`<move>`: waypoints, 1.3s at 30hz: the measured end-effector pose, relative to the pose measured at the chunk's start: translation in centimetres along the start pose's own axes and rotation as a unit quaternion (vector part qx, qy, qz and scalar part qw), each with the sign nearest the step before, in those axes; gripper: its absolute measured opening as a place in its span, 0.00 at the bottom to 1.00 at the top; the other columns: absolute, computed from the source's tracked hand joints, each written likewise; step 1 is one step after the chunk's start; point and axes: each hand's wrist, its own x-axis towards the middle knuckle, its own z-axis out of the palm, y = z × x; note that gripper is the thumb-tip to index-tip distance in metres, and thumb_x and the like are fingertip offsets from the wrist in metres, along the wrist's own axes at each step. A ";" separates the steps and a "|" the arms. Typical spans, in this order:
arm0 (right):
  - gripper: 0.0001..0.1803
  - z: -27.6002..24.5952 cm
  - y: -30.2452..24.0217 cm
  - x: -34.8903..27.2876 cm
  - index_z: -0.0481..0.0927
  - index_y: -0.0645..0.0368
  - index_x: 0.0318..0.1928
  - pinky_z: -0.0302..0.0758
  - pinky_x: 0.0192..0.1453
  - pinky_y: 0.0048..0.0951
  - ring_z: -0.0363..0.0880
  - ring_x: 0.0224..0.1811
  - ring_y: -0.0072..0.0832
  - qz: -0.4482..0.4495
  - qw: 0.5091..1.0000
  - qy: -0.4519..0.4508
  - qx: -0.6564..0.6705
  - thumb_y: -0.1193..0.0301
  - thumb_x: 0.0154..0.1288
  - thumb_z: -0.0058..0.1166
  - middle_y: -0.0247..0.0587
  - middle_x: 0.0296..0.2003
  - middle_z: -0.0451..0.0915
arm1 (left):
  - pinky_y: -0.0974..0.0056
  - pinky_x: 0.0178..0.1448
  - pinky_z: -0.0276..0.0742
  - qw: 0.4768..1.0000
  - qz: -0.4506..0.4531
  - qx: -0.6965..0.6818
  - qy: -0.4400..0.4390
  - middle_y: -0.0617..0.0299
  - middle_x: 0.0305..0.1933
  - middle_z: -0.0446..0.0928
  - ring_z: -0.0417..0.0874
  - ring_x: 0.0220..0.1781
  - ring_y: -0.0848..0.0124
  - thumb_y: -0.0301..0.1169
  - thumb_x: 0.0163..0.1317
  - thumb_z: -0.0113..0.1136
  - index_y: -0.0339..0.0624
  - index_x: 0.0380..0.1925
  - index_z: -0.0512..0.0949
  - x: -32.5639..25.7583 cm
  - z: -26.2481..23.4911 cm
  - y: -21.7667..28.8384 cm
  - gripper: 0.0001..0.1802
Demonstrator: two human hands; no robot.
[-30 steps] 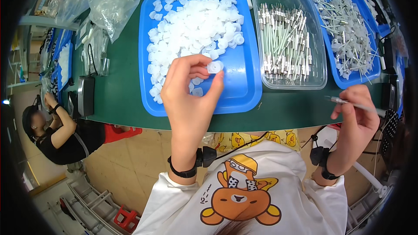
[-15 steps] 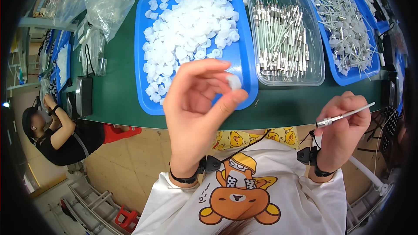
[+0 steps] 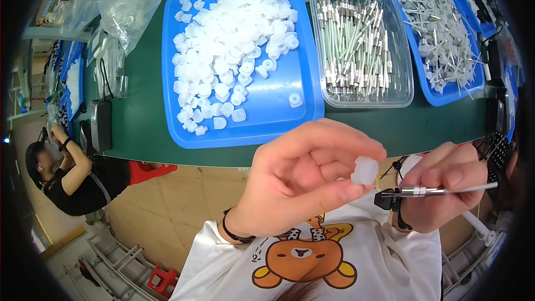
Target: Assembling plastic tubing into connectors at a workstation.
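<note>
My left hand (image 3: 295, 181) pinches a small white translucent plastic cap (image 3: 365, 170) between thumb and forefinger, above my lap at the table's near edge. Just right of it, my right hand (image 3: 437, 209) grips a thin rod with a metal connector end (image 3: 421, 191). The rod's metal end points left, toward the cap, with a gap between them; its pale tail sticks out to the right. Beyond my left hand lies a blue tray (image 3: 278, 83) heaped with white caps (image 3: 217, 50). A clear plastic box (image 3: 365, 102) beside it holds many similar metal-ended rods (image 3: 356, 44).
Another blue tray (image 3: 440, 99) at the right holds rods with white caps on them. A dark box (image 3: 101, 125) and clear plastic bags (image 3: 131, 5) are on the green table (image 3: 142, 106) at the left. A person in black (image 3: 78, 173) sits at far left.
My left hand has moved right and nearer to me, away from the tray, carrying the cap. My right hand has turned the rod nearly level and come lower.
</note>
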 end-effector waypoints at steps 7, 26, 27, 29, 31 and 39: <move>0.14 0.8 -0.2 0.9 0.66 0.59 0.35 0.70 0.24 0.16 0.71 0.22 0.25 -0.109 0.983 -0.029 -0.144 0.68 0.53 0.56 0.37 0.28 0.69 | 0.67 0.36 0.74 0.998 -0.009 0.046 -0.036 0.41 0.36 0.70 0.75 0.31 0.66 0.19 0.52 0.49 0.29 0.42 0.65 -0.1 0.3 0.4 0.16; 0.22 -0.8 -1.4 0.8 0.67 0.59 0.37 0.79 0.27 0.16 0.76 0.32 0.29 -0.096 0.963 -0.211 -0.141 0.71 0.43 0.64 0.39 0.35 0.69 | 0.74 0.37 0.67 0.987 -0.073 0.022 -0.143 0.58 0.38 0.66 0.70 0.33 0.78 0.29 0.63 0.38 0.31 0.44 0.67 -1.0 -0.8 0.4 0.14; 0.22 -0.9 -1.8 0.9 0.67 0.59 0.37 0.79 0.26 0.16 0.76 0.33 0.29 -0.090 0.960 -0.217 -0.151 0.71 0.43 0.64 0.39 0.35 0.69 | 0.74 0.37 0.67 0.986 -0.074 0.030 -0.144 0.58 0.38 0.66 0.70 0.33 0.78 0.29 0.63 0.38 0.31 0.44 0.67 -0.9 -0.7 0.4 0.14; 0.22 -1.1 -2.2 1.0 0.67 0.59 0.37 0.80 0.26 0.17 0.76 0.33 0.30 -0.081 0.957 -0.224 -0.168 0.71 0.43 0.64 0.40 0.35 0.69 | 0.74 0.37 0.67 0.986 -0.070 0.033 -0.144 0.58 0.38 0.66 0.70 0.33 0.78 0.29 0.63 0.39 0.31 0.44 0.67 -0.7 -0.5 0.4 0.14; 0.22 -1.2 -2.1 1.0 0.67 0.59 0.37 0.80 0.25 0.18 0.77 0.34 0.31 -0.080 0.955 -0.230 -0.170 0.71 0.43 0.64 0.40 0.36 0.69 | 0.74 0.36 0.67 0.988 -0.059 0.028 -0.137 0.58 0.37 0.66 0.70 0.33 0.78 0.29 0.63 0.39 0.31 0.44 0.67 -0.9 -0.6 0.1 0.14; 0.22 -1.0 -2.0 0.9 0.66 0.59 0.37 0.79 0.24 0.18 0.77 0.33 0.32 -0.076 0.957 -0.218 -0.173 0.72 0.42 0.64 0.41 0.35 0.69 | 0.73 0.24 0.66 0.986 -0.007 0.163 -0.041 0.58 0.24 0.66 0.68 0.21 0.75 0.43 0.63 0.39 0.30 0.30 0.68 -0.6 1.0 0.0 0.22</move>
